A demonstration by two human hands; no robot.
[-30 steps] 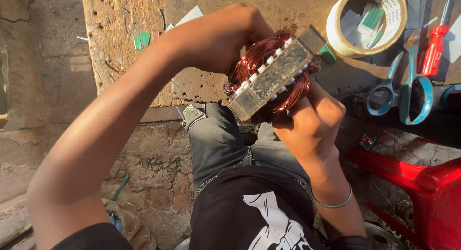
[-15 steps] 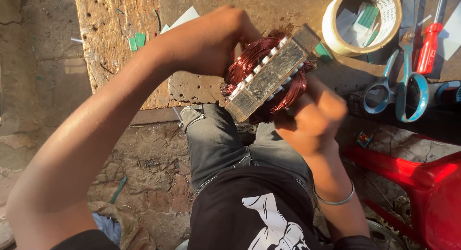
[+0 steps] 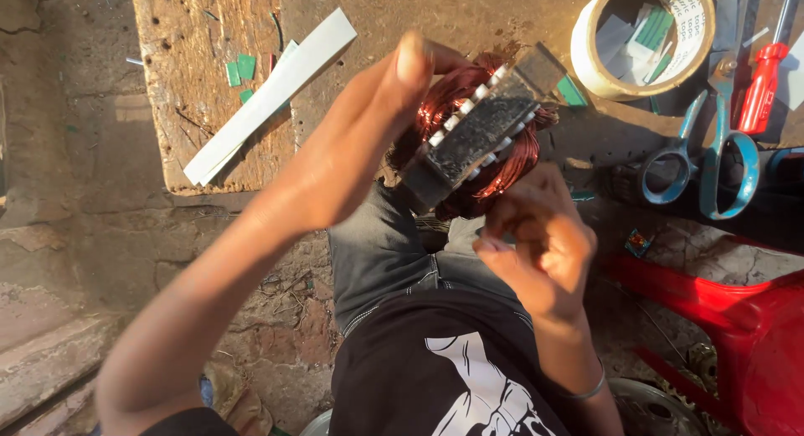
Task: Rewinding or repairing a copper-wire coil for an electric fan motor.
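At frame centre, the copper-wound stator (image 3: 479, 143) is gripped by the left hand (image 3: 368, 155); the right hand (image 3: 536, 239) is curled together beneath it, touching the windings.

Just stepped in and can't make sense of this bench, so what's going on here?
A person seated at a worn wooden board is holding a motor core wound with copper wire. The left hand has it in its grip from the top, and the right hand is at its underside, fingers bent close to the wire. On the board lie a white strip, a roll of tape, blue scissors and a red screwdriver.
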